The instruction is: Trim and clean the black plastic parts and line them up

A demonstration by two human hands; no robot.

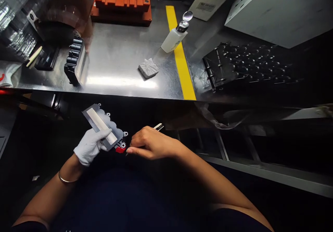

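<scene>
My left hand (pixel 90 147), in a white glove, grips a dark grey moulded part (pixel 114 127) with a scalloped edge, small ringed lugs and a flat silver strip along its face. The thumb presses on the strip, and the part is tilted in front of the table's edge. A small red piece (pixel 120 149) shows at the part's lower corner. Close beside that corner, my bare right hand (pixel 152 142) is closed around a slim pen-like tool (pixel 159 126). Its black-and-white end sticks out behind the knuckles; a thin tip shows faintly below the thumb, and the fingers hide the rest.
The metal table (pixel 114 51) carries a similar black part (pixel 74 61), a folded white wipe (pixel 148 68), a white pump bottle (pixel 174 39) by a yellow tape stripe (pixel 184 74), and an orange-red fixture (pixel 122 4). Black racks (pixel 221 65) stand right, below a grey box (pixel 281 13).
</scene>
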